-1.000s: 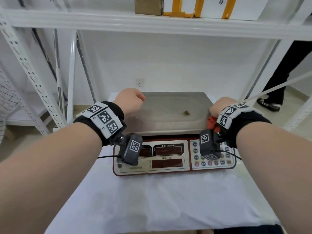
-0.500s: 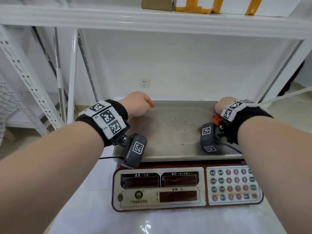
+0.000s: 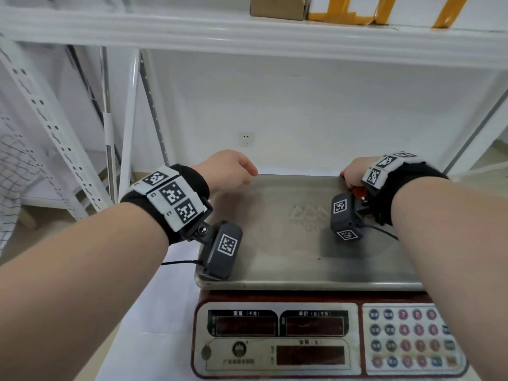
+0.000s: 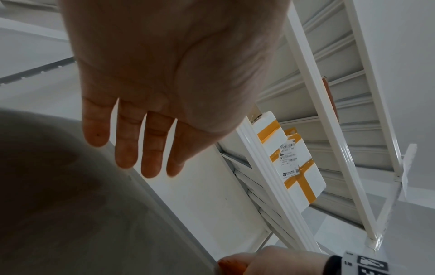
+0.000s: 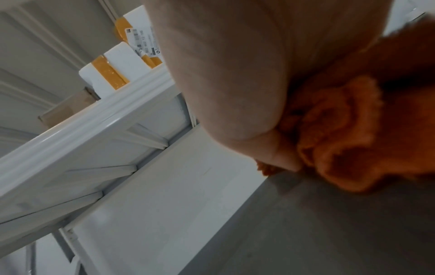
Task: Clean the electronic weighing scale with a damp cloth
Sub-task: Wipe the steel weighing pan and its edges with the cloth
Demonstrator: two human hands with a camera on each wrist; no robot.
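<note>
The weighing scale has a red body, a steel pan [image 3: 286, 251] and a front panel with dark displays [image 3: 277, 339] and a keypad [image 3: 412, 339]. My left hand [image 3: 233, 169] hangs over the pan's far left corner with straight, spread fingers [image 4: 146, 148] and holds nothing. My right hand [image 3: 354, 174] grips a bunched orange cloth [image 5: 348, 134] and presses it on the pan near its far right corner. In the head view only a bit of the cloth [image 3: 358, 191] shows under the wrist. Faint wipe marks [image 3: 308, 215] lie mid-pan.
The scale stands on a table under a white cover [image 3: 154, 325]. A white metal shelf [image 3: 247, 34] crosses overhead with taped boxes [image 3: 346, 9] on it. Perforated shelf posts [image 3: 55, 127] stand to the left. A wall socket [image 3: 246, 139] is behind.
My right hand slid the cloth from the pan's right edge toward its far right corner. The brown speck seen on the pan earlier is out of sight. The left hand stayed put.
</note>
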